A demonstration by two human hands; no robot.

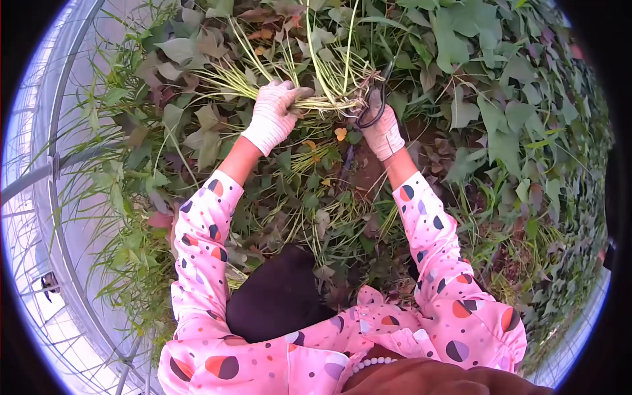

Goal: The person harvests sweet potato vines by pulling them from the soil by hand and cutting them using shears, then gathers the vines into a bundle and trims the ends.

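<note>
My left hand (273, 115), in a white knit glove, is closed around a bunch of pale green vine stems (322, 102) that runs out to leafy tops at the upper left. My right hand (382, 128), also gloved, holds black-handled scissors (374, 105) whose blades meet the stems near their cut ends. Both arms wear pink sleeves with dark and orange dots.
Dense green and purplish vine leaves (487, 99) cover the ground all around. Bare brown soil (368, 171) shows below my right hand. A greenhouse wall of metal tubes and plastic film (52, 197) runs along the left. My dark knee (276, 289) is at the bottom centre.
</note>
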